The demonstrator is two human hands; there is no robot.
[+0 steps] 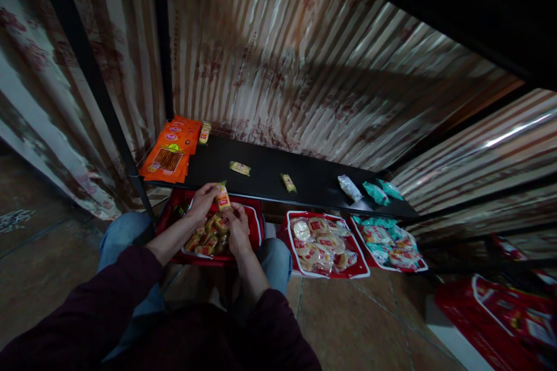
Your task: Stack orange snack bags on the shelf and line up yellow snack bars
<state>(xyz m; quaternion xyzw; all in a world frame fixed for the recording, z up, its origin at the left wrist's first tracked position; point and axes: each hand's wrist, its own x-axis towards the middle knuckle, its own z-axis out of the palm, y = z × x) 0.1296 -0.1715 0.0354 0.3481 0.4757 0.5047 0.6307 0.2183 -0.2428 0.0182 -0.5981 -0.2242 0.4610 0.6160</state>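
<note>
A small yellow wrapped snack is held between both hands, just in front of the shelf's front edge. My left hand pinches its upper left side, and my right hand grips its lower end. Below them stands a red basket with several similar yellow wrapped snacks inside. On the black shelf lie a yellow snack by the back wall, a second one lying crosswise, and a third farther right.
Orange snack bags are stacked at the shelf's left end. A whitish packet and teal packets lie at its right. Red baskets hold round wrapped pastries and teal packets. Black posts frame the shelf; another red basket stands right.
</note>
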